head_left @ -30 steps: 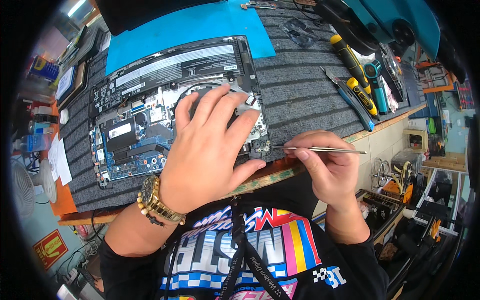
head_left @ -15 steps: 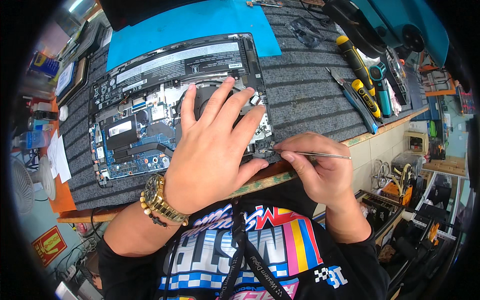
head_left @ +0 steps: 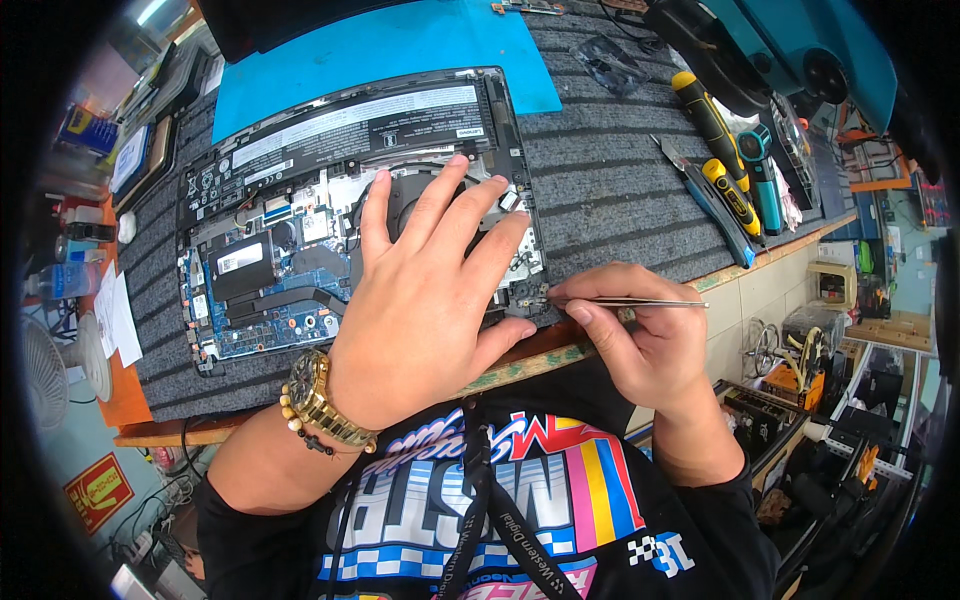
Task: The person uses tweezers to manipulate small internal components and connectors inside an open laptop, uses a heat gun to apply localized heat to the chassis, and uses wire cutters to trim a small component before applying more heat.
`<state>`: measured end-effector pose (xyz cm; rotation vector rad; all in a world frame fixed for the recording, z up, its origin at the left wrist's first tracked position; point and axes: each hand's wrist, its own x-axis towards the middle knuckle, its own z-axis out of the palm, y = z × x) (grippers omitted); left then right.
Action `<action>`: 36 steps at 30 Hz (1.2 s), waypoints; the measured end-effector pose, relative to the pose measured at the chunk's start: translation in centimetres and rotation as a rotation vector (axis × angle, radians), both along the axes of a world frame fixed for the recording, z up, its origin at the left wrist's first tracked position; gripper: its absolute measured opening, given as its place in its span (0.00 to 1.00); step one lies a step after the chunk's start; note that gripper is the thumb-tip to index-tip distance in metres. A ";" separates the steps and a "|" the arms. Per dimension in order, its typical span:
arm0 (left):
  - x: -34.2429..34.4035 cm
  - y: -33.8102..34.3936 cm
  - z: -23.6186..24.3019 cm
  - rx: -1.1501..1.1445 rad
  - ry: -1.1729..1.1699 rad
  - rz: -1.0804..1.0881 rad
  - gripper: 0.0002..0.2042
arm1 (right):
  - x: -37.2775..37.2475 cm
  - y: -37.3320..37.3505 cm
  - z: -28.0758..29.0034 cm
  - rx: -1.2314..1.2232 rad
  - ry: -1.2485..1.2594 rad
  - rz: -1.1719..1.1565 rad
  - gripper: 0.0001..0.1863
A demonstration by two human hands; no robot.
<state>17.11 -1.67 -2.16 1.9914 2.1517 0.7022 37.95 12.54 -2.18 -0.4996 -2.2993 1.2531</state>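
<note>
An opened laptop [head_left: 230,325] lies on the mat with its inside bare: a long black battery [head_left: 400,115] at the far side, a blue circuit board nearer me. Spread flat over its fan and the middle right part is my left hand [head_left: 420,280], holding nothing. At the laptop's near right corner, my right hand [head_left: 645,335] pinches slim metal tweezers [head_left: 675,303]. Their tip reaches small parts at that corner; whether it grips anything is too small to tell. The left hand hides much of the fan.
A grey striped mat [head_left: 600,170] covers the bench, with a blue sheet [head_left: 400,45] beyond the laptop. To the right lie a yellow-black screwdriver [head_left: 735,195], pliers-like cutters [head_left: 705,200] and a teal tool [head_left: 760,165]. The bench's wooden edge [head_left: 530,368] runs close to me.
The tweezers have turned slightly, and their rear end has shifted a little to the right with my right hand. My left hand and the laptop stay put.
</note>
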 end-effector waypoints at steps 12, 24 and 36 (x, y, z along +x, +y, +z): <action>0.1 0.0 0.0 0.000 -0.010 0.004 0.41 | -0.7 0.4 0.3 0.082 -0.025 0.060 0.06; 0.1 0.0 0.0 -0.004 -0.011 0.008 0.41 | -0.8 -0.3 0.5 0.017 -0.038 -0.047 0.03; 0.4 0.4 0.2 0.272 -0.062 -0.167 0.15 | -0.2 -1.8 1.5 -0.509 0.168 -0.106 0.05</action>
